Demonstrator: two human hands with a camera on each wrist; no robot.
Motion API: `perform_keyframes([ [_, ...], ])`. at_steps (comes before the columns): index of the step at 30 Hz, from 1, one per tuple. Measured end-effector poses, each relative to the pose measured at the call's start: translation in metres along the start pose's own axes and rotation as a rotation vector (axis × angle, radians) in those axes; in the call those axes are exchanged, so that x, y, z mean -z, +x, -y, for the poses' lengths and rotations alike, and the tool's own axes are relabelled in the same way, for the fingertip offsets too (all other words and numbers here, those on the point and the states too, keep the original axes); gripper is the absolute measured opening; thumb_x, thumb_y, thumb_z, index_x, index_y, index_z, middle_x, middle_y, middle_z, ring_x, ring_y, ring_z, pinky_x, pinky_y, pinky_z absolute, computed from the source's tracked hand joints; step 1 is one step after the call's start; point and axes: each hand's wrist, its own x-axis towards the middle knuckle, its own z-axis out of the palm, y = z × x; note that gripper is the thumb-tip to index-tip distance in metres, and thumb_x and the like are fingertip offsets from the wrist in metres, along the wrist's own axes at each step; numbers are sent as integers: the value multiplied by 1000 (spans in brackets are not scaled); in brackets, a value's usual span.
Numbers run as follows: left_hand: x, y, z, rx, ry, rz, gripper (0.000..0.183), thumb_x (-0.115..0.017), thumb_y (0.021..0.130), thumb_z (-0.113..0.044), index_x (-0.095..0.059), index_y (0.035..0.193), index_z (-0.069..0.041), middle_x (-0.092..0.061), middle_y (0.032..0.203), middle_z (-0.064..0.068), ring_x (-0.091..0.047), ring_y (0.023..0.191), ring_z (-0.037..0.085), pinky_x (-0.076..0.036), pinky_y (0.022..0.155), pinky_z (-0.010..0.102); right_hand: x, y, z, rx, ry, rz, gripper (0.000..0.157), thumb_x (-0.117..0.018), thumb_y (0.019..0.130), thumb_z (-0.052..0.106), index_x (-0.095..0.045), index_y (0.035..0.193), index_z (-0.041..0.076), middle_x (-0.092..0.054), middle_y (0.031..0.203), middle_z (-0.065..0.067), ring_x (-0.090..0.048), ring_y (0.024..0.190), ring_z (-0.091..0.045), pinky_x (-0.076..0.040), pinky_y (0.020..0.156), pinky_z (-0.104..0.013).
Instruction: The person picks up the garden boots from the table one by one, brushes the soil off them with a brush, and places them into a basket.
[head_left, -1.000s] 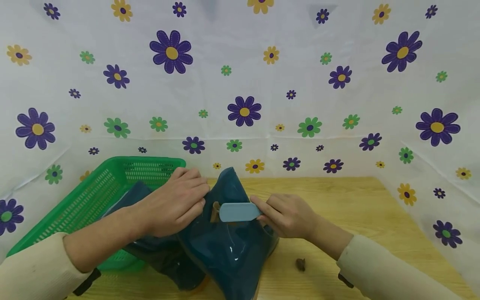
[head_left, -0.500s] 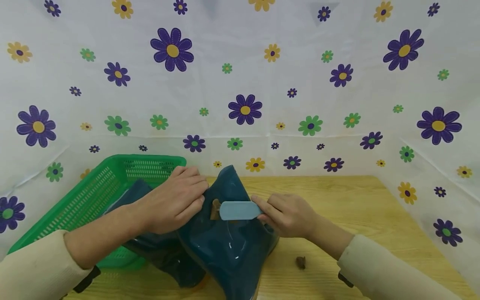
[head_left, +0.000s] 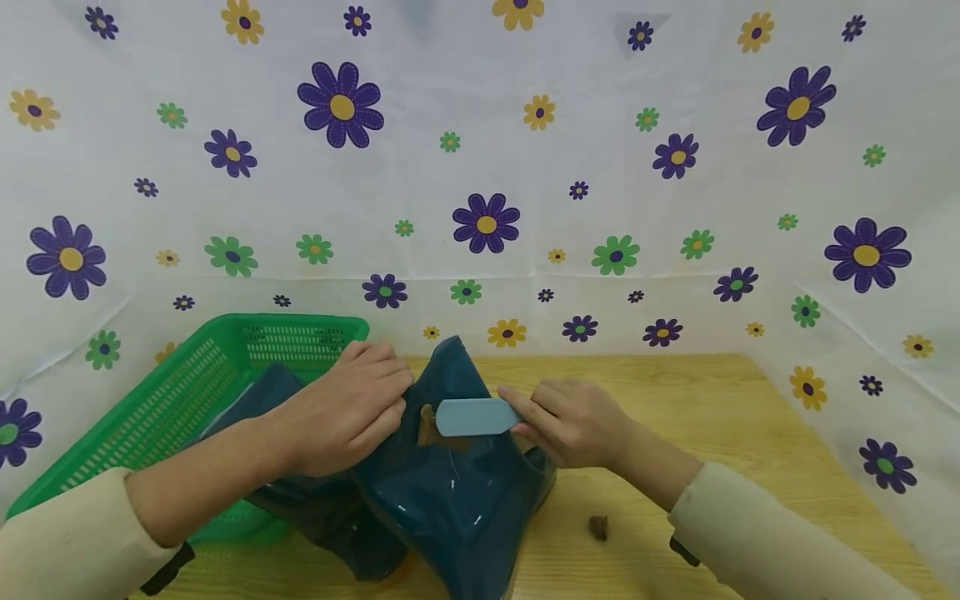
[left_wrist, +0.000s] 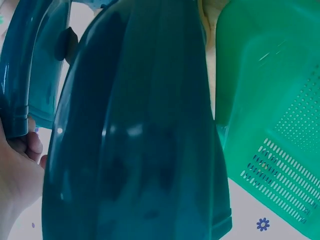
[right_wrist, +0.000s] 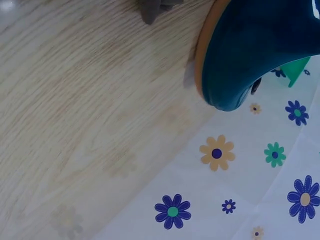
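Observation:
A glossy dark teal rain boot [head_left: 457,517] with a tan sole stands in front of me. My left hand [head_left: 352,408] grips its upper edge from the left. Across the boot's opening lies a flat, round-ended pale blue strip [head_left: 474,417], and my right hand [head_left: 573,425] pinches its right end between thumb and fingers. Tan material shows beside and under the strip; its exact kind is unclear. Behind my left forearm is a second teal boot [head_left: 330,517]. In the left wrist view a teal boot shaft [left_wrist: 140,125] fills the middle.
A green perforated basket [head_left: 217,350] stands at the left, partly behind the boots. A small dark brown lump [head_left: 598,527] lies on the wooden table [head_left: 675,417] to the right. White flower-printed cloth [head_left: 420,183] hangs behind and at both sides.
My right hand and the pale blue strip have risen slightly against the boot, and more tan shows beneath the strip. My left hand keeps its place on the boot's edge.

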Motion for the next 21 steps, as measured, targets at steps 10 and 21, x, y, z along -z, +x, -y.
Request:
perform_keyframes([
  [10, -1, 0, 2, -25, 8, -31, 15, -48, 98, -14, -62, 92, -16, -60, 92, -2, -41, 91, 15, -32, 85, 39, 2, 5, 12, -25, 57, 25, 41, -43, 107, 28, -65, 125, -2, -60, 72, 0, -52, 56, -9, -44, 49, -17],
  [21, -3, 1, 2, -40, 1, -58, 16, -48, 98, -14, -63, 93, -15, -60, 91, -2, -40, 89, 15, -30, 82, 37, 0, 7, 22, -160, 189, -40, 43, -40, 108, 26, -65, 124, -5, -54, 72, -1, -46, 56, -9, -40, 50, -16],
])
